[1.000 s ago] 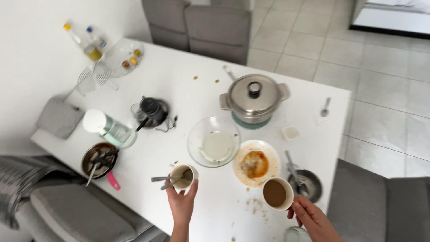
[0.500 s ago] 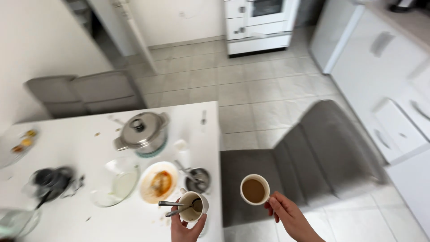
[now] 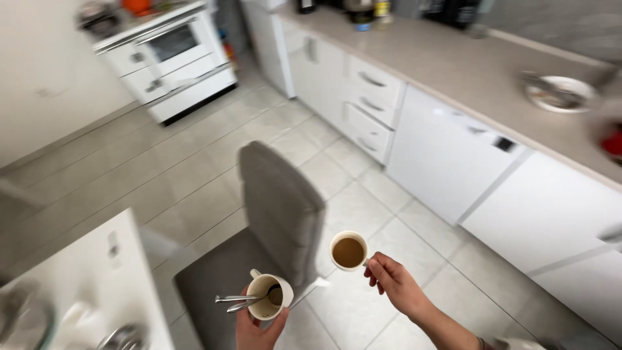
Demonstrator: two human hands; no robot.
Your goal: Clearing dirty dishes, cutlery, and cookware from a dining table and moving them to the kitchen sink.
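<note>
Left hand (image 3: 258, 327) clenches a cup (image 3: 270, 296) holding spoons (image 3: 241, 301), handles pointing to 9 o'clock. Right hand (image 3: 395, 283) grasps an upright mug (image 3: 349, 251) of brown drink.

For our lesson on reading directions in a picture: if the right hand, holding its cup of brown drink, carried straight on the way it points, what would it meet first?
The right hand points up-left in the picture, its cup leading. The grey chair back lies next in that line, so it would probably come first, though depth is unclear and the cup may pass above it.
</note>
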